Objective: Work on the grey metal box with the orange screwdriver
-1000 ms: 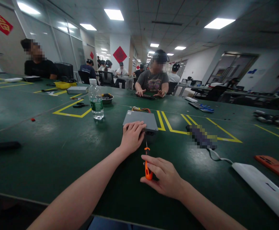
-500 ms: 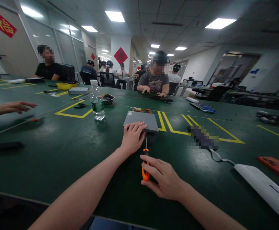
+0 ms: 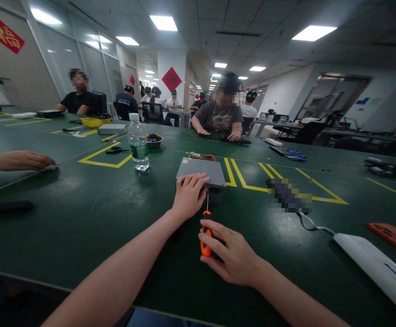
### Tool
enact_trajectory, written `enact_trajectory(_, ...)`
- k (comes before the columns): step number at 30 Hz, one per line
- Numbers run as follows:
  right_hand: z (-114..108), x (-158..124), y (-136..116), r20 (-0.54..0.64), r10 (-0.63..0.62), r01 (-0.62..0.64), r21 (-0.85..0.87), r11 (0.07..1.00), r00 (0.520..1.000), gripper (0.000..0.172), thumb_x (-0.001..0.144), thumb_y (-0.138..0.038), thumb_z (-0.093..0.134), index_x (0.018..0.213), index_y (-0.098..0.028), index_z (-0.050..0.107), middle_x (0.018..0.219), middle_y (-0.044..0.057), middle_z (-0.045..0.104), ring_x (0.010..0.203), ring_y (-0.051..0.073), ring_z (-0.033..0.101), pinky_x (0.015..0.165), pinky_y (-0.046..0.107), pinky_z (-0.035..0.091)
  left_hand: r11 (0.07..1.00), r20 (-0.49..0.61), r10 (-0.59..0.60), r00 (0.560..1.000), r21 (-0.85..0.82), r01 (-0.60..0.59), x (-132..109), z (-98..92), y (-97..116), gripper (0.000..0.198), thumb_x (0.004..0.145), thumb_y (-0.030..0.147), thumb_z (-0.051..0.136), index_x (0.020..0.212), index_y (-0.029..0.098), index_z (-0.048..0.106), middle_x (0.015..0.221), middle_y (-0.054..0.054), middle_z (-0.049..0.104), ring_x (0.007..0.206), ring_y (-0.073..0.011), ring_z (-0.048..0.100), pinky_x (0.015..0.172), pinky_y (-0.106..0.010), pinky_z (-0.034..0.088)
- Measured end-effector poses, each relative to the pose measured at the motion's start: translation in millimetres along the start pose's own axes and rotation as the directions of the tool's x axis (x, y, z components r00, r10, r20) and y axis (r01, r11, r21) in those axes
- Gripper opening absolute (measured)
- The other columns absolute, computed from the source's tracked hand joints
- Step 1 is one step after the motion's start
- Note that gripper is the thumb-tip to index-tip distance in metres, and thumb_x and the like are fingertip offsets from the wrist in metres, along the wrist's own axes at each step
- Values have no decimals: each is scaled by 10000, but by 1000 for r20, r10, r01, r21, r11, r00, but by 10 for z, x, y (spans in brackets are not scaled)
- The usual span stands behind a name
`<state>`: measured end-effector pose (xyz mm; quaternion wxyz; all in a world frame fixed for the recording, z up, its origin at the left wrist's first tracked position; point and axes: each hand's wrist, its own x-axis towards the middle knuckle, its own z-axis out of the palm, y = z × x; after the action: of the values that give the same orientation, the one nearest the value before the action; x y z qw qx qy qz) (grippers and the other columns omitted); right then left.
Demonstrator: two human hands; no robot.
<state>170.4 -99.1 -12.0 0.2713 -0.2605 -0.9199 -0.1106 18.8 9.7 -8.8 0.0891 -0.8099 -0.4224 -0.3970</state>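
Note:
A flat grey metal box [image 3: 201, 171] lies on the green table [image 3: 82, 213] with coloured wires at its far side. My left hand [image 3: 188, 196] rests on the box's near left corner, fingers curled over its top edge. My right hand [image 3: 230, 255] grips the orange handle of a screwdriver [image 3: 205, 235]. The thin shaft points away from me, its tip at the box's near face.
A water bottle [image 3: 138, 143] stands left of the box. A neighbour's hand [image 3: 22, 160] lies on the table at far left. A white device [image 3: 378, 268] with a cable and an orange phone [image 3: 393, 235] sit at right. Several people sit across the table.
My right hand has shifted slightly left with the screwdriver. A neighbour's hand has come in at the far left and settled on the table. My left hand has stayed on the box.

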Motion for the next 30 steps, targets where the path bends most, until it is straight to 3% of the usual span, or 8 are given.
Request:
enact_trajectory(5, 56, -26, 8, -40, 17, -16, 33, 999, 999, 283, 904, -355, 458, 1057, -117, 480, 1169, 203, 556, 965, 227, 614, 755, 326, 540, 1000, -4, 0, 1000, 4, 0, -5, 3, 1, 277, 872, 222, 473, 1142, 261, 518, 1261, -11, 559, 1180, -196, 449, 981, -397, 258)
enact_trajectory(9, -3, -1, -9, 48, 32, -34, 34, 999, 998, 373, 913, -376, 416, 1186, -126, 457, 1201, 201, 530, 1015, 251, 591, 773, 362, 533, 1000, -6, 1, 1000, 0, -1, -7, 10, 1, 276, 872, 220, 474, 1140, 264, 522, 1258, -6, 560, 1179, -190, 450, 981, -393, 261)
enact_trajectory(12, -21, 20, -16, 84, 11, -10, -7, 1000, 996, 322, 921, -315, 401, 1190, -159, 486, 1212, 192, 521, 1016, 251, 586, 759, 360, 529, 1000, -12, 0, 1000, -7, 0, -7, 16, -1, 276, 869, 222, 481, 1138, 266, 524, 1253, -4, 564, 1177, -191, 451, 977, -392, 266)
enact_trajectory(19, 59, -10, 8, -54, 11, -10, 25, 1000, 998, 275, 903, -377, 472, 1000, -123, 518, 1088, 175, 597, 884, 208, 621, 703, 314, 537, 1000, -11, 0, 1000, -10, 0, -9, 8, 0, 272, 871, 226, 479, 1137, 265, 522, 1260, -2, 558, 1182, -189, 448, 985, -395, 262)
enact_trajectory(25, -15, 25, -6, 24, 27, -27, 27, 999, 999, 341, 916, -340, 423, 1183, -138, 490, 1158, 168, 561, 976, 216, 595, 761, 335, 523, 1000, -2, -5, 1000, -13, 5, -4, 8, -2, 280, 870, 223, 478, 1143, 265, 520, 1259, -7, 559, 1180, -191, 447, 983, -397, 259)
enact_trajectory(30, 27, 16, 2, -1, -1, 1, -8, 1000, 1000, 293, 898, -349, 485, 1103, -146, 538, 1150, 147, 591, 884, 197, 616, 733, 322, 519, 1000, -5, -8, 1000, -5, 8, -8, 2, 3, 283, 867, 218, 478, 1142, 268, 524, 1257, -6, 560, 1180, -191, 449, 990, -397, 258)
